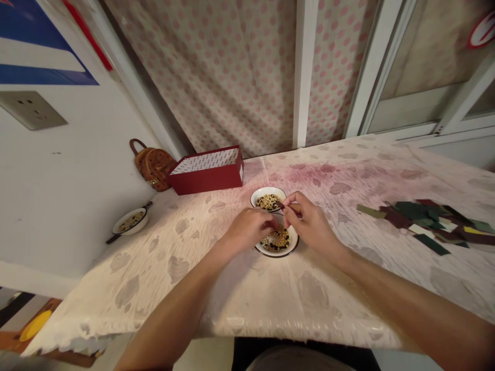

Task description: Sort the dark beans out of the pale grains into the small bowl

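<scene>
Two white dark-rimmed bowls sit one behind the other in front of me. The near bowl (pixel 277 253) holds mixed yellow and black beans (pixel 279 239), and so does the far bowl (pixel 253 194). Over the left edge of the near bowl, my left hand (pixel 253 226) has its fingers curled together; whatever is in them is hidden. My right hand (pixel 309 219) is at the right, between the two bowls' rims, with thumb and fingers pinched on a small dark red piece (pixel 281 205), too small to name exactly.
A red open box (pixel 209 178) and a brown mini backpack (pixel 152 165) stand at the back left. Against the left wall is another bowl of beans (pixel 131 221). Dark green, maroon and yellow strips (pixel 429 221) lie piled at the right on the patterned tablecloth (pixel 154 273).
</scene>
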`<state>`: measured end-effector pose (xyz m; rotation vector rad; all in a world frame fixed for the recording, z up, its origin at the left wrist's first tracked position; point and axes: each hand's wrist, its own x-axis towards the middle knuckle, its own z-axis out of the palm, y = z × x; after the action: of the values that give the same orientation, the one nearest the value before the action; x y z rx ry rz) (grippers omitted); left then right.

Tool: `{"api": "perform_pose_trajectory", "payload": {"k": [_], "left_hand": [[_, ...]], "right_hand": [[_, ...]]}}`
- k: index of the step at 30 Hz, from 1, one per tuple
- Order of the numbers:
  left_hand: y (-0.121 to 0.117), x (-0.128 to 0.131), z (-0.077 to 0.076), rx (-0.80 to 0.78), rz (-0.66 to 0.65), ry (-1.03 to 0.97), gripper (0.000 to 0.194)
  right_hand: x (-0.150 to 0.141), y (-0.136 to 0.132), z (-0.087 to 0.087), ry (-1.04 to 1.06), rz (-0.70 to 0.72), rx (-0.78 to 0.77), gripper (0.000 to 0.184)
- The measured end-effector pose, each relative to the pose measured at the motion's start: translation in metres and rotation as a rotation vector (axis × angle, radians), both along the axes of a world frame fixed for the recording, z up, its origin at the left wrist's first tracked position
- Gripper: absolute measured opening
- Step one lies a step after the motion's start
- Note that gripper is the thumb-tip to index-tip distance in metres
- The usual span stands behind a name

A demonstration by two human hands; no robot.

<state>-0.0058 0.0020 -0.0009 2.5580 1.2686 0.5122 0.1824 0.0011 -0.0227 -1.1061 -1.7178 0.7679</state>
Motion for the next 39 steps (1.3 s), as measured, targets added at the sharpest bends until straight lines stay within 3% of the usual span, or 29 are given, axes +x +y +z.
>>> {"api": "perform_pose_trajectory", "payload": {"k": [5,10,13,18,21,25,33,39], "left_hand": [[-0.002,0.004,-0.002,0.015,-0.042,0.199,0.018],[-0.004,0.005,-0.002,-0.008,-0.014,0.18,0.015],[-0.004,0.004,-0.004,-0.065,0.036,-0.018,0.016],[0.005,0.0,-0.007,-0.355,0.095,-0.734,0.011],[0.009,-0.001,-0.008,-0.514,0.115,-0.991,0.026],[0.01,-0.001,-0.01,-0.611,0.114,-1.08,0.033],[0.006,0.002,-0.009,-0.631,0.065,-1.085,0.031],[0.02,0.002,-0.016,-0.513,0.179,-1.136,0.026]], "right_hand": [[0.0,0.001,0.0,-0.018,0.0,0.021,0.005],[0.0,0.0,0.002,-0.023,0.001,0.025,0.005],[0.0,-0.001,0.002,-0.013,0.006,0.017,0.006],[0.0,-0.002,0.001,0.008,0.019,-0.008,0.006],[-0.001,-0.002,0.001,0.023,0.068,-0.006,0.004],[-0.001,-0.002,-0.001,0.045,0.124,-0.011,0.004],[-0.002,-0.001,-0.002,0.018,0.116,-0.019,0.005],[-0.002,0.0,-0.003,-0.004,0.107,-0.007,0.002]]}}
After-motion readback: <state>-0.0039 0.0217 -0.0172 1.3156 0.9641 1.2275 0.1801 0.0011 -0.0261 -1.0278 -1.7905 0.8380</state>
